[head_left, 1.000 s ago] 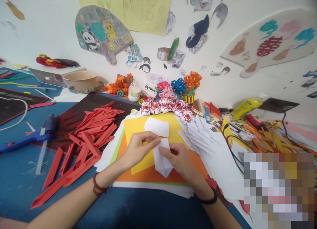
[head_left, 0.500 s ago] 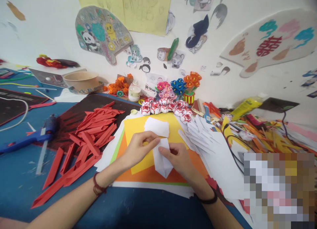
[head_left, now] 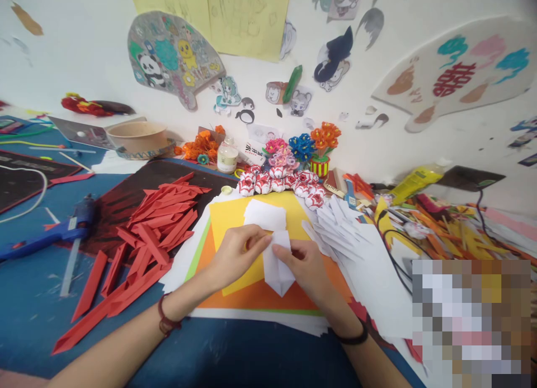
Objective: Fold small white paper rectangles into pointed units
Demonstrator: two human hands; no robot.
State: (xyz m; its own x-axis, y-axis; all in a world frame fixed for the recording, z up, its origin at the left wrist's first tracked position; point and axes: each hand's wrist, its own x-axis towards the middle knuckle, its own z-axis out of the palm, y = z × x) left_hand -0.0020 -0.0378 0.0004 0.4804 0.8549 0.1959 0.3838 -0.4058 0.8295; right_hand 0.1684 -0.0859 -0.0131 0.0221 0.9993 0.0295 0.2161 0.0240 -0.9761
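A folded white paper strip [head_left: 278, 273] with a pointed lower end is held upright over orange and yellow sheets. My right hand [head_left: 304, 265] pinches its right edge, thumb on the front face. At the strip's upper left edge, my left hand [head_left: 239, 252] has thumb and index finger pressed together; how firmly they grip the paper is hard to see. Just beyond lies a small stack of white paper [head_left: 265, 214] on the yellow sheet [head_left: 226, 209]. The orange sheet [head_left: 210, 293] is underneath.
Folded red strips [head_left: 159, 225] are heaped at the left beside a blue glue gun [head_left: 75, 228]. Folded white strips [head_left: 339, 228] lie at the right. Red-and-white paper pieces [head_left: 277, 181] and a bottle [head_left: 227, 155] stand behind. Paper scraps [head_left: 453, 231] cover the far right.
The white strip has shifted slightly right and up along with my right hand. My left hand has barely moved.
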